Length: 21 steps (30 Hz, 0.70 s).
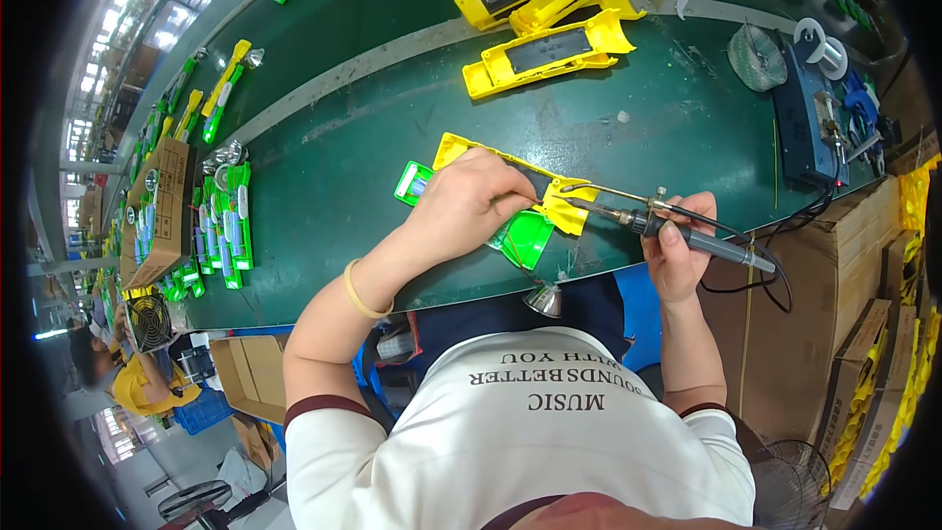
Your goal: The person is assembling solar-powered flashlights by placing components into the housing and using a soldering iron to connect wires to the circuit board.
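Partly beneath the left hand (pixel 473 198) lies a yellow casing (pixel 566 217).

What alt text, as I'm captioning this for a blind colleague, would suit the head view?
A person's right hand holds a soldering iron, its tip over a yellow plastic shell. The left hand is over the same shell, beside a green shell. More yellow shells lie piled farther back on the dark green table.

On the flat green tabletop (pixel 343 152), long yellow plastic casings (pixel 549 49) lie beyond my left fingers (pixel 512 185); right, a blue boxy device (pixel 807 128).
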### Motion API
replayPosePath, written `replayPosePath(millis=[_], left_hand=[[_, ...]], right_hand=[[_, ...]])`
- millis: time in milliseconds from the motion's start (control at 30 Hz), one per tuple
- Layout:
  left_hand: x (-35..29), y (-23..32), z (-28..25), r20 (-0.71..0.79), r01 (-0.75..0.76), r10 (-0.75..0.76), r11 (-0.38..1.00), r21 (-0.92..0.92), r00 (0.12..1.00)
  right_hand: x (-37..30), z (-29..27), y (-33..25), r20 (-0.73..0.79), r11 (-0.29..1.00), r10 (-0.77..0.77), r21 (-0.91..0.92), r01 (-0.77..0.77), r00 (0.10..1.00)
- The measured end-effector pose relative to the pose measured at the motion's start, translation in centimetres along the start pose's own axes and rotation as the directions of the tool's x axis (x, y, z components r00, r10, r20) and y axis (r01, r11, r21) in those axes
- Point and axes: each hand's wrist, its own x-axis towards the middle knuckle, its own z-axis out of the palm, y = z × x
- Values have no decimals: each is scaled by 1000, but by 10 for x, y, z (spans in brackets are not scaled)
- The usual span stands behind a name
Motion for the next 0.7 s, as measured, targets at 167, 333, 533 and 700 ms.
replayPosePath(millis=[167, 333, 533, 700], left_hand=[[3, 3, 0, 24, -29, 27, 994, 103, 999], [8, 4, -4, 129, -18, 2, 991, 130, 992], [10, 8, -1, 118, -1, -23, 980, 201, 993], [10, 9, -2, 126, -5, -21, 979, 204, 992]], right_hand=[[-4, -6, 7, 105, 973, -3, -230, 27, 994], [-2, -5, 6, 181, 935, 53, -355, 15, 982], [1, -3, 3, 135, 921, 115, -385, -54, 984], [0, -6, 3, 151, 945, 97, -323, -43, 984]])
